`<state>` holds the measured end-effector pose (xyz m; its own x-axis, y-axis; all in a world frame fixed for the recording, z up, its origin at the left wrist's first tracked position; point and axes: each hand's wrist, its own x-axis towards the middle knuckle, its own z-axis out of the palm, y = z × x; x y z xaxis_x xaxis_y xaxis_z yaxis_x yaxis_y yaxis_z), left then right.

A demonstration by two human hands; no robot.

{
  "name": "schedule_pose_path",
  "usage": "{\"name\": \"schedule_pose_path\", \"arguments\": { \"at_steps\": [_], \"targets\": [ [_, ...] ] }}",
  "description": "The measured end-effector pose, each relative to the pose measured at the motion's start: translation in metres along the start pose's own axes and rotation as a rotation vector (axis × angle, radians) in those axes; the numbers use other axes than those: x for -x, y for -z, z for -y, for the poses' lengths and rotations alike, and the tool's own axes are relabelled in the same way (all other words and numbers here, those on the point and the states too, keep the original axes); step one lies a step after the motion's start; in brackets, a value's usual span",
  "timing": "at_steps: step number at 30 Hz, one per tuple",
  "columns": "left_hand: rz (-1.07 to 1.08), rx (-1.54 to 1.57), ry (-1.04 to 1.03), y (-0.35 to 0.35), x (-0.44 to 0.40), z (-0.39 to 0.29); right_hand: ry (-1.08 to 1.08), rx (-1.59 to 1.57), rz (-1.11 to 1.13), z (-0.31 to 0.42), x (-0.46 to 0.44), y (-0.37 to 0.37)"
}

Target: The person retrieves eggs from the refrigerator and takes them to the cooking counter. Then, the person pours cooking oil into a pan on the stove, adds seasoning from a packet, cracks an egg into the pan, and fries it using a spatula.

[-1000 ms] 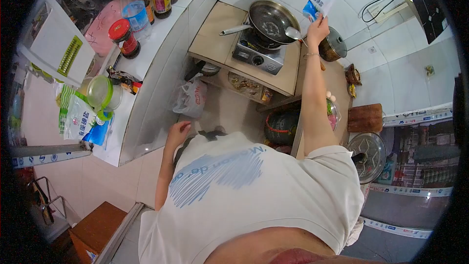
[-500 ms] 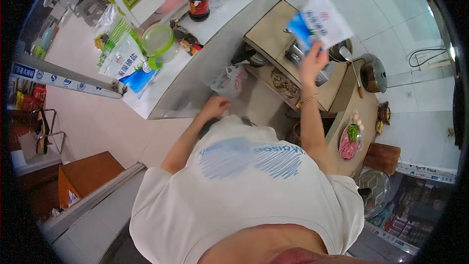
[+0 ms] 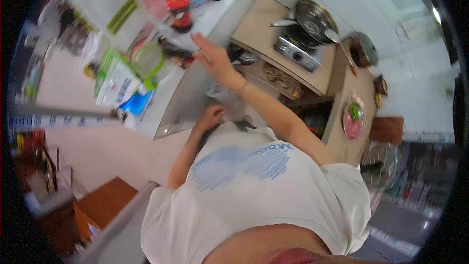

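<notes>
My right hand (image 3: 214, 61) reaches over the counter edge beside the red-lidded jar (image 3: 180, 12). Its fingers look apart, and I see no packet held in them; a pale blur lies just beyond the fingertips. Low in front of my shirt, my left hand (image 3: 213, 116) has its fingers curled, with nothing visible in them. A white and blue packet (image 3: 119, 88) lies on the counter (image 3: 168, 99), next to a green-rimmed clear container (image 3: 147, 61). Behind my right arm, a pan (image 3: 315, 19) sits on the portable stove (image 3: 298, 53).
On the right-hand counter stand a lidded pot (image 3: 364, 50), a plate of meat and greens (image 3: 353, 122) and a wooden board (image 3: 387, 130). A white slicer (image 3: 110, 0) and bottles are at the upper left. A brown box (image 3: 105, 203) stands low left.
My right hand has swung left from the stove side to the left counter. The packet it held is no longer plainly visible in it. The view has shifted; my left hand stays low and curled.
</notes>
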<state>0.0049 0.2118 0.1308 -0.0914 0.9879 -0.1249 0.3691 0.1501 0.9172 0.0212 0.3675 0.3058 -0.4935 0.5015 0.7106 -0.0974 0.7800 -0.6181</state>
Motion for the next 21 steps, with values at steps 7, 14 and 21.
{"name": "schedule_pose_path", "arguments": {
  "at_steps": [7,14,21],
  "targets": [
    [0.203,-0.045,0.105,-0.002,-0.011,0.01,-0.434,0.146,-0.034,-0.037,0.124,0.109],
    [0.277,-0.001,0.149,-0.013,-0.042,0.031,-0.796,0.809,0.131,-0.104,0.216,0.321],
    [0.178,-0.143,0.167,-0.04,-0.067,-0.012,-0.977,1.104,-0.085,-0.216,0.24,0.547]
  ]
}}
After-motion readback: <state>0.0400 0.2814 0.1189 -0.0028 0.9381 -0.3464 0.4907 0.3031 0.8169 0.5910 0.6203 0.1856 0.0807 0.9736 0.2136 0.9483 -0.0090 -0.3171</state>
